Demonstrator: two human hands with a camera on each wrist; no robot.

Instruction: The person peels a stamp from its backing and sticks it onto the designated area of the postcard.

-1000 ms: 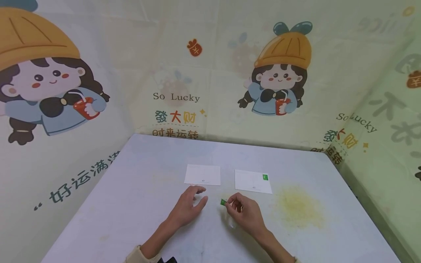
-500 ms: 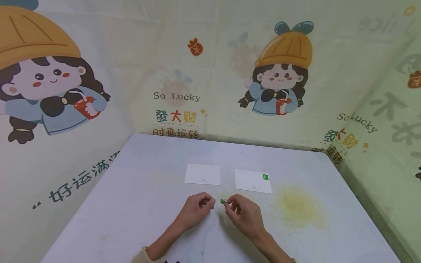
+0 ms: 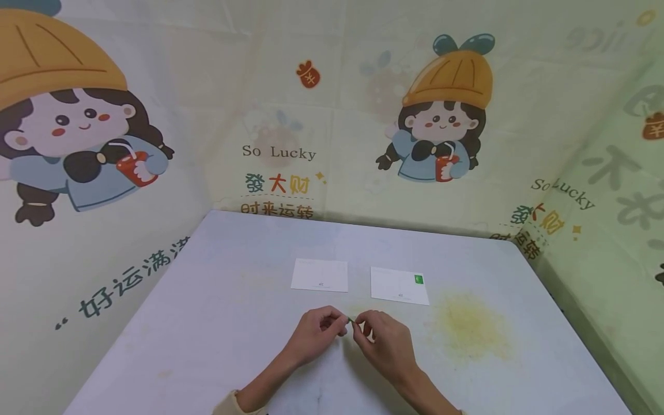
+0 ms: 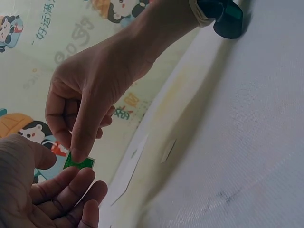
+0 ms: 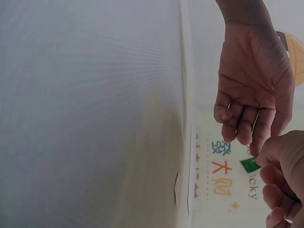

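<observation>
A small green postage stamp [image 5: 250,165] with a pale edge is pinched between the thumb and index finger of my right hand [image 3: 389,344]. My left hand [image 3: 315,334] is right beside it, fingertips at the stamp. In the left wrist view the left thumb [image 4: 45,157] stands apart from the fingers, which are gently bent under the stamp. Whether they touch it cannot be told. Beyond the hands lie two white cards: the left card [image 3: 319,275] has no stamp, while the right card [image 3: 396,286] bears a green stamp [image 3: 419,279] in its upper right corner.
The white table [image 3: 233,323] carries a yellowish stain [image 3: 472,325] to the right of my right hand. Behind it hangs a printed cloth backdrop [image 3: 358,173] with cartoon figures, also along both sides.
My left hand has come right and nearer to me, from below the left card to the stamp, its fingers bending in. The right hand still pinches the stamp, now seen nearly edge-on in the head view.
</observation>
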